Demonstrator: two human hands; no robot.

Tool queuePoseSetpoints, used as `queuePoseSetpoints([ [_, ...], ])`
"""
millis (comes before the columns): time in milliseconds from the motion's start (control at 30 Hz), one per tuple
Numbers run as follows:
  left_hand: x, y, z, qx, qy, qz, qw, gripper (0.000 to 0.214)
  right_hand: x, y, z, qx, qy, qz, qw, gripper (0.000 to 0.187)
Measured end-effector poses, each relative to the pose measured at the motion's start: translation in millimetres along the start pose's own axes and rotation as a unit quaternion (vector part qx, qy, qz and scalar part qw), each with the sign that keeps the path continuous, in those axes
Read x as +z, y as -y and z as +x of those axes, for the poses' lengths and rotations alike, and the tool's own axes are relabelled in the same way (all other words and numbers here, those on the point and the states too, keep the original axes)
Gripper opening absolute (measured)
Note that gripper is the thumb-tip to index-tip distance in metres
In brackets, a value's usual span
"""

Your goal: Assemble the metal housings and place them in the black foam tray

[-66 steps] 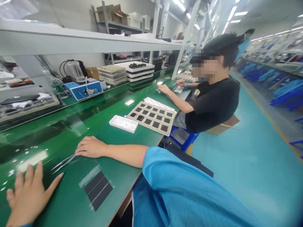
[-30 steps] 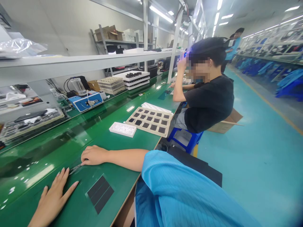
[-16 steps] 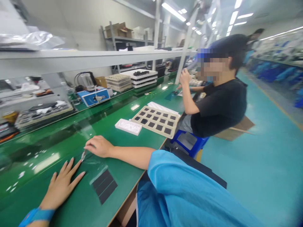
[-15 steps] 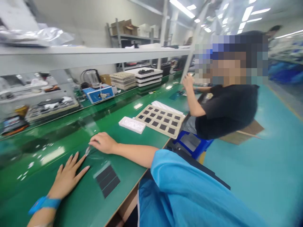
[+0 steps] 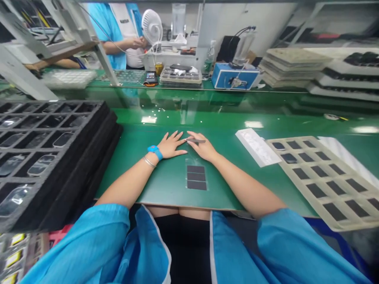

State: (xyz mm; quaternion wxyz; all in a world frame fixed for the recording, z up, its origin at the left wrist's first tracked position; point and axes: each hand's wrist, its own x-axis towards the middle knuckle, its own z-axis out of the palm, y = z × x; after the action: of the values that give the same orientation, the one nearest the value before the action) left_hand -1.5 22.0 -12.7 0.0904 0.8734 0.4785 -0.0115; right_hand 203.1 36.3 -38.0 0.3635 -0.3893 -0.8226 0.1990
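My left hand (image 5: 171, 146) lies flat on the green bench top (image 5: 133, 165), palm down and fingers spread, nothing held. Beside it, my right hand (image 5: 205, 147) is closed around slim dark tweezers (image 5: 197, 141), whose tip points toward the left fingertips. Whether the tip touches anything is too small to tell. Just below the hands, a clear sheet carrying black rectangular pieces (image 5: 196, 177) lies near the bench's front edge. Several tiny white bits (image 5: 155, 111) are scattered on the bench beyond my left hand.
Stacked black foam trays (image 5: 100, 130) with clear-faced parts stand at left. To the right are a white box (image 5: 257, 148) and a beige tray (image 5: 296, 173) holding black pieces. A blue box (image 5: 235, 76) stands behind. Across the bench is a person in a blue jacket (image 5: 103, 27).
My view has swung left from the co-worker at right to face the bench, bringing the black foam trays into sight. My left hand stays flat, and the right stays close by.
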Motion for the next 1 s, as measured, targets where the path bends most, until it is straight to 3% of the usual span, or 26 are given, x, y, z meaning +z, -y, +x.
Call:
queuePoseSetpoints([
  [300, 4.9, 4.7, 1.4, 0.015, -0.015, -0.035, 0.999, 0.072, 1.1, 3.9, 32.4, 0.047, 0.046, -0.030, 0.997, 0.040],
  [567, 5.3, 2.2, 0.2, 0.013, -0.024, -0.047, 0.998, 0.069, 15.5, -12.1, 30.7, -0.016, 0.001, -0.074, 0.997, 0.038],
  [800, 9.3, 1.5, 1.6, 0.013, -0.029, -0.067, 0.997, 0.074, 10.9, -14.5, 26.9, 0.010, -0.048, -0.043, 0.998, 0.042],
  [1000, 0.7, -0.7, -0.2, 0.026, -0.019, -0.064, 0.997, 0.075, 10.7, -4.3, 31.9, 0.028, -0.039, -0.016, 0.999, 0.036],
])
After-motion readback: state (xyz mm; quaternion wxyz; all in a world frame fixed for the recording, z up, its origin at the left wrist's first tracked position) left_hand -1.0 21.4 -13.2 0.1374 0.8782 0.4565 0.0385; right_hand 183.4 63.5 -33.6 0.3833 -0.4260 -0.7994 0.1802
